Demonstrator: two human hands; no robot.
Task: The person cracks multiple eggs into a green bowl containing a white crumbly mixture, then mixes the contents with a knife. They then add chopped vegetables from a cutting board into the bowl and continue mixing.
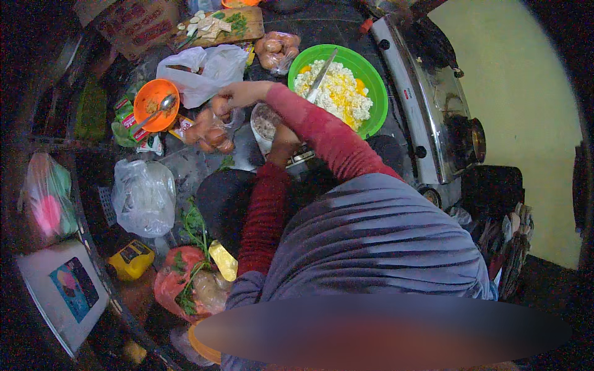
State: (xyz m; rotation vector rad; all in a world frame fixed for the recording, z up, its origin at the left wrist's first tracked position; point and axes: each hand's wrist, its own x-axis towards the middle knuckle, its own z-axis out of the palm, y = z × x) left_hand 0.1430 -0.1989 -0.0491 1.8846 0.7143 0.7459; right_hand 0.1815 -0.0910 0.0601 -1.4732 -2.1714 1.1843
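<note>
At the upper middle, my right hand (pixel 248 92) has its fingers on a brown egg (pixel 220 105), above more eggs in a clear plastic bag (pixel 211 134). My left hand (pixel 285 139), partly hidden by the right sleeve, is at the edge of a container (pixel 264 123) with pale contents; its fingers do not show clearly. Beneath that container is what looks like a kitchen scale (pixel 299 158). A green basin (pixel 381 92) to the right holds a white crumbly mass with egg yolk, and a knife (pixel 323 74) rests in it.
An orange bowl (pixel 147 121) with a metal spoon (pixel 160 109) stands left of the eggs. Behind are a white plastic bag (pixel 199 69), bagged eggs (pixel 278 48) and a wooden chopping board (pixel 253 23) with chopped food. A gas stove (pixel 408 102) borders the right; a red bag (pixel 171 283) lies lower left.
</note>
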